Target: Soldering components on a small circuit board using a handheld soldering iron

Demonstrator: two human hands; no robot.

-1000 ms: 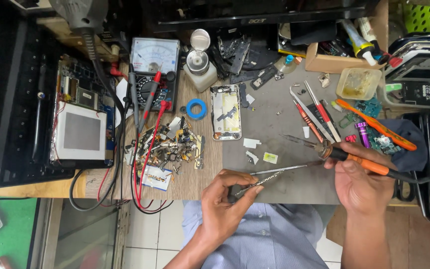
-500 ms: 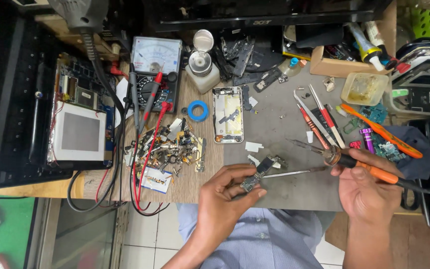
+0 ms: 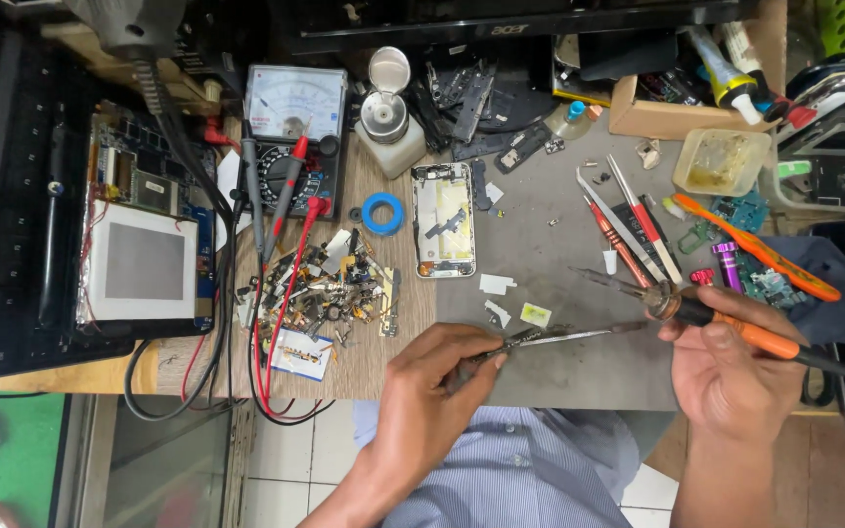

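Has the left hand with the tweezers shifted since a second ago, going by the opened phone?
Yes. The left hand with the metal tweezers sits further right, now below the opened silver phone.

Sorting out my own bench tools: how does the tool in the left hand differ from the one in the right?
The tweezers in the left hand are bare metal, thin and lie nearly level; the soldering iron in the right hand has an orange handle, a trailing black cord, and slants up to the left. Both are long, pointed and held over the grey mat.

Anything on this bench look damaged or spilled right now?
The phone lies opened, its insides exposed, left of the grey mat. A loose heap of small parts is scattered beside the multimeter probes.
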